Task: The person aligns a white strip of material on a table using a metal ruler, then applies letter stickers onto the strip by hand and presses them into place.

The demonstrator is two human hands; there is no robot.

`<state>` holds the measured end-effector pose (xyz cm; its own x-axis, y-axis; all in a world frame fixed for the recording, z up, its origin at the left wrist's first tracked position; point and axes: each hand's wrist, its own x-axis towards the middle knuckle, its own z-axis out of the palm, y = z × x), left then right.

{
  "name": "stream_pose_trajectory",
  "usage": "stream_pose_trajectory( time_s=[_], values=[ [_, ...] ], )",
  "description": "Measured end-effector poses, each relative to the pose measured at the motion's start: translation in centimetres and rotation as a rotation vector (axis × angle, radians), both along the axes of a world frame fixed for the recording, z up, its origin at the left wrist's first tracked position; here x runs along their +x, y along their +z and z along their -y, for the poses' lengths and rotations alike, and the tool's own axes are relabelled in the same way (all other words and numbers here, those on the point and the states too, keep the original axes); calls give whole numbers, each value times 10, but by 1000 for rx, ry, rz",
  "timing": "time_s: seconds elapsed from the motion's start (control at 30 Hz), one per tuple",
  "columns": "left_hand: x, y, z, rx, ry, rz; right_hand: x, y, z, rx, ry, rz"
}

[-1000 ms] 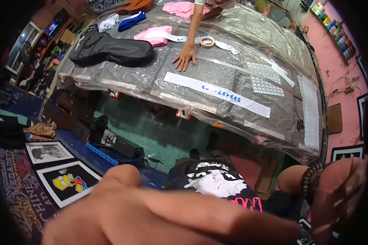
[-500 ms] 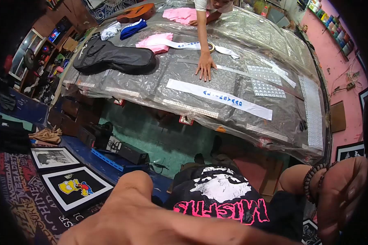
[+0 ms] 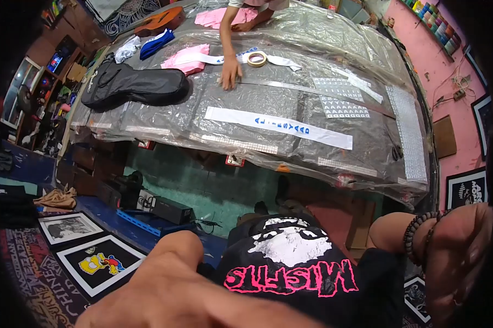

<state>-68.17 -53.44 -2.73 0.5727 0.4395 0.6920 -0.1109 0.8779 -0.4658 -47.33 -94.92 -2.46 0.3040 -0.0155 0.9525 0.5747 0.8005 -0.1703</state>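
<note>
My left hand (image 3: pixel 159 292) is large and close to the camera at the bottom edge. Part of it stretches rightward, but its fingertips are cut off, and nothing held shows. At the right edge my right hand (image 3: pixel 457 251) is raised in shadow, with beaded bracelets (image 3: pixel 413 238) at its wrist; its fingers are too dark to read. Between the hands is my black shirt (image 3: pixel 290 262) with a white skull print and pink lettering. Beyond, a long white strip (image 3: pixel 279 128) with blue letters lies on the plastic-covered table (image 3: pixel 213 95). Neither hand touches it.
Another person's hand (image 3: pixel 231 72) rests by a metal ruler (image 3: pixel 290 86). A tape roll (image 3: pixel 256 58), black instrument case (image 3: pixel 137 85), pink cloth (image 3: pixel 186 59), letter sheet (image 3: pixel 339 98) and scissors (image 3: pixel 396 150) lie on the table. Framed pictures (image 3: pixel 101 263) stand lower left.
The other person's hand slid right along the ruler, then back left to its end. The view shifted slightly. My left hand reaches less far across the bottom; my right hand stays raised.
</note>
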Motion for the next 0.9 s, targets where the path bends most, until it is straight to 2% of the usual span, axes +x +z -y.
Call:
stream_pose_trajectory(
  time_s=[0.13,0.2,0.27,0.3,0.4,0.47,0.5,0.53,0.6,0.63,0.7,0.73,0.8,0.87,0.9],
  values=[
    [12,-5,1,132,259,2,11,-1,5,60,46,-57],
    [11,-7,0,205,351,3,12,5,-34,61,40,-75],
    [3,-10,0,276,442,19,13,2,-3,63,31,-79],
    [2,-13,5,306,491,29,11,13,-58,60,30,-79],
    [26,-7,8,422,624,49,11,13,-64,73,14,-97],
    [68,4,37,871,1005,-395,12,1,-5,88,7,-115],
    [74,-4,34,954,1094,-485,16,-10,41,97,13,-134],
    [78,-19,29,1031,1197,-576,9,-10,17,104,32,-146],
    [93,-47,21,1142,1187,-492,18,-42,137,130,55,-159],
    [92,-52,18,1253,1126,-473,20,-47,162,137,55,-151],
    [93,-51,24,1431,1014,-476,7,-15,54,123,47,-126],
    [91,-39,29,1516,973,-512,0,6,-43,116,53,-122],
    [92,-16,36,1639,669,-506,2,14,-63,110,88,-104],
    [91,-1,51,1689,506,-422,4,21,-40,83,122,-78],
    [95,7,50,1722,391,-246,6,30,-38,58,136,-60]
  ],
)
